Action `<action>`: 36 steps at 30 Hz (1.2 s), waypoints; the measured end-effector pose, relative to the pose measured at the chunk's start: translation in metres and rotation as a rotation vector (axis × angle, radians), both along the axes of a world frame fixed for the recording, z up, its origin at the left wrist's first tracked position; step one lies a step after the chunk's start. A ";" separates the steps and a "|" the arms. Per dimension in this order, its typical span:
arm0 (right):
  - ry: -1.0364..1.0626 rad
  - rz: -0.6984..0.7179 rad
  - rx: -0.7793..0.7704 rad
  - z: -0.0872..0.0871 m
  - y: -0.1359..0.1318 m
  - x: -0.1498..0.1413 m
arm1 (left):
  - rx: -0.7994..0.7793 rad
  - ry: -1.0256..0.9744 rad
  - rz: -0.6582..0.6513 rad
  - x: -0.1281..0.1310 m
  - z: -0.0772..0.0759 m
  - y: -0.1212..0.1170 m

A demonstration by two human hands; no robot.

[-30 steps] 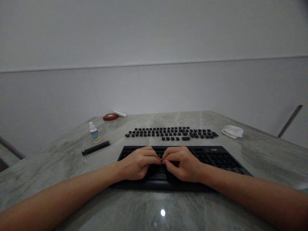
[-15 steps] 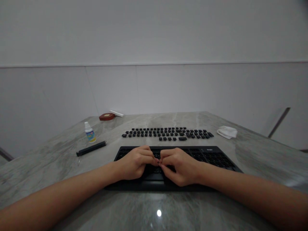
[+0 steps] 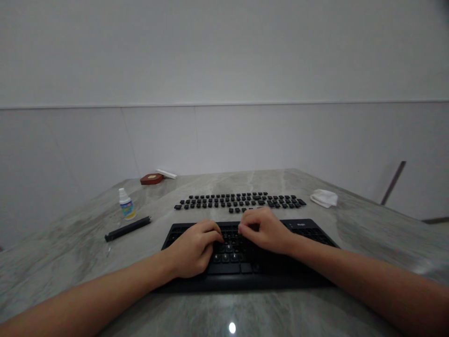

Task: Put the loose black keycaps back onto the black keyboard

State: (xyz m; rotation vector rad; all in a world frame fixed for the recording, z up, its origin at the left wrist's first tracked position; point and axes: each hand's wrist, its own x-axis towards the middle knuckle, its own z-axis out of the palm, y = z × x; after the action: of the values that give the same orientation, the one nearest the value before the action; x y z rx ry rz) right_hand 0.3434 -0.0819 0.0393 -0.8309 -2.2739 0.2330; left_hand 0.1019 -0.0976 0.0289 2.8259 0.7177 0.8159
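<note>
Left hand (image 3: 194, 250) and right hand (image 3: 264, 229) have parted, baring our keyboard's (image 3: 226, 268) middle.
Both curl; whether either grasps anything, we cannot tell.

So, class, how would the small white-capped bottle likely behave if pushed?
The bottle stands tall and narrow, so a push near its cap would probably tip it. Its rounded body suggests it might roll once down.
</note>
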 end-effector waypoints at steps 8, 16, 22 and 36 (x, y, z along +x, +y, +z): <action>-0.311 -0.280 0.101 0.017 0.059 0.006 | 0.023 -0.002 0.022 0.002 -0.001 -0.001; -0.346 -0.301 0.137 -0.014 0.077 -0.021 | 0.025 0.022 0.020 0.001 -0.005 0.002; -0.370 -0.272 0.099 -0.019 0.080 -0.018 | 0.010 0.020 0.010 0.001 -0.003 0.000; 0.022 -0.289 -0.089 -0.001 0.029 -0.014 | 0.001 0.031 0.013 0.001 -0.001 -0.001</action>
State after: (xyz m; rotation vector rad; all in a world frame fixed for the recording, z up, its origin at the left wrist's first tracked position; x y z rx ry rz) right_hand 0.3298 -0.0526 0.0383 -1.1833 -2.1041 0.2099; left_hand 0.1030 -0.0982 0.0280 2.8438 0.7406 0.7764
